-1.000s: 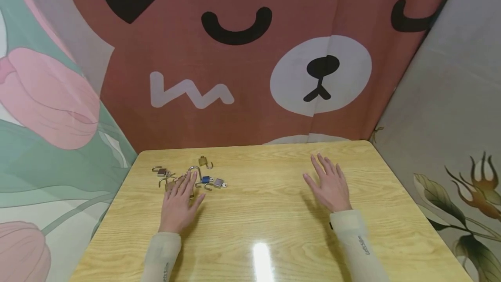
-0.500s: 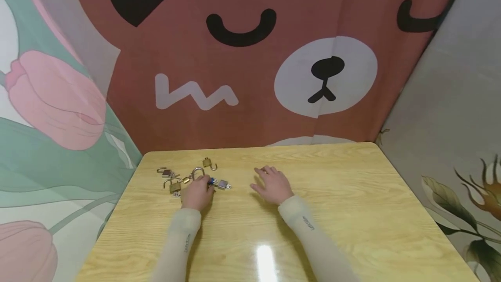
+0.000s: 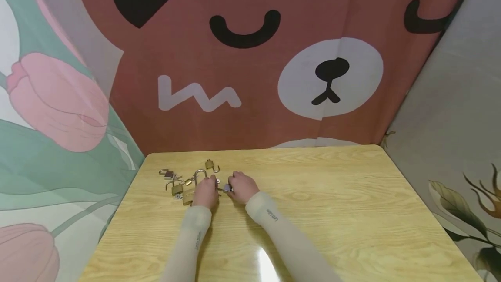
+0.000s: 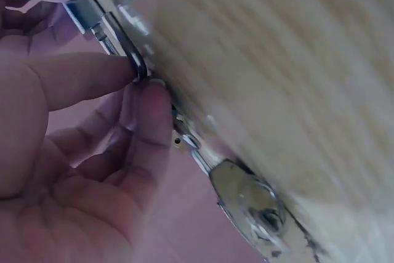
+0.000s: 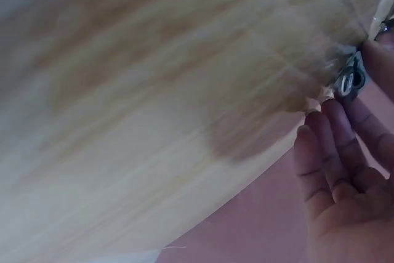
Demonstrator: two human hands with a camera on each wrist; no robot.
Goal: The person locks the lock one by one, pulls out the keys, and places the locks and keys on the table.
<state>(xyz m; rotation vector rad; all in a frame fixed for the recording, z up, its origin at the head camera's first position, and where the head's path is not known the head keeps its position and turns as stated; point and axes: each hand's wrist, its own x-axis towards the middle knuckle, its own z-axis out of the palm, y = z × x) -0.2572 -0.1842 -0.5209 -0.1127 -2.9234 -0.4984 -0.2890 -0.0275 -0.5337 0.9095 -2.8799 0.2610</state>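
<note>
A small padlock with a silver-purple body (image 3: 227,187) is between my two hands, low over the table. My right hand (image 3: 243,186) grips its body. In the left wrist view, my left hand (image 4: 92,133) pinches the bent metal shackle (image 4: 130,47) between thumb and finger, the padlock's body (image 4: 86,12) lying in the other hand's fingers. The right wrist view shows the lock's end (image 5: 349,83) at my right fingertips. Beside my left hand lies a large brass padlock (image 3: 188,198), partly covered by that hand, its tall shackle swung open.
Several open padlocks lie to the left, including a brass one (image 3: 177,189), a dark-bodied one (image 3: 168,175) and a small gold one (image 3: 188,182). Another brass padlock (image 3: 209,164) sits farther back. The wooden table (image 3: 325,195) meets a bear-print curtain (image 3: 250,129) behind.
Both hands were spread apart and open; they have come together. My right hand moved left and took the silver-purple padlock's body, while my left moved right and pinched its shackle.
</note>
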